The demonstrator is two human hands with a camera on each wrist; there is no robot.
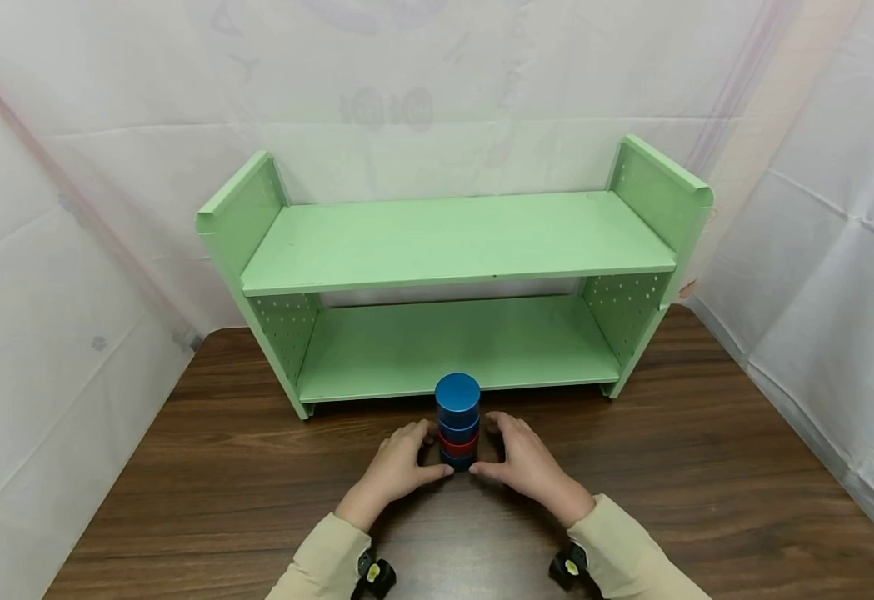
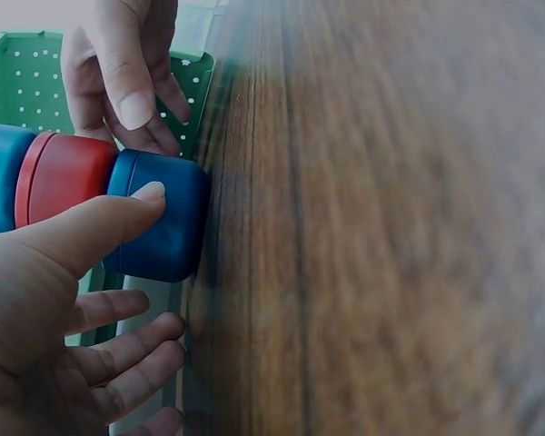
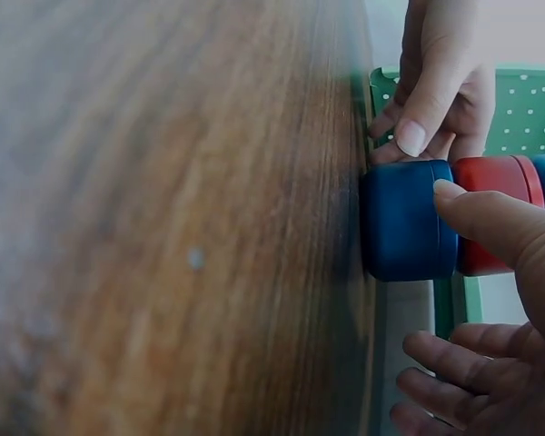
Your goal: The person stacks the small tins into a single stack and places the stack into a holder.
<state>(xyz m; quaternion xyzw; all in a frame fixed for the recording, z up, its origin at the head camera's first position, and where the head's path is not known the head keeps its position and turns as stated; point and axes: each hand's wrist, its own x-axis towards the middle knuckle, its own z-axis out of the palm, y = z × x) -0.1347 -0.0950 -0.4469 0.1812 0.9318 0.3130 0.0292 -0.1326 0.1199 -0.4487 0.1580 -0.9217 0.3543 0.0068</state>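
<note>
A column of small round lidded tins stands upright on the table, a bright blue tin (image 1: 457, 398) on top. Below it come more blue, a red tin (image 1: 458, 447) and a dark blue tin (image 2: 177, 227) at the bottom. My left hand (image 1: 397, 462) is at the column's left side, fingers spread and relaxed, thumb near the bottom tin. On the other side my right hand (image 1: 526, 460) mirrors it, thumb likewise close to the base. Neither hand is curled around a tin; whether the thumbs touch, I cannot tell.
A green two-level shelf (image 1: 451, 242) with perforated side panels stands just behind the tins. Under everything lies a dark wooden table (image 1: 257, 500). White sheeting (image 1: 107, 250) hangs at the back and both sides.
</note>
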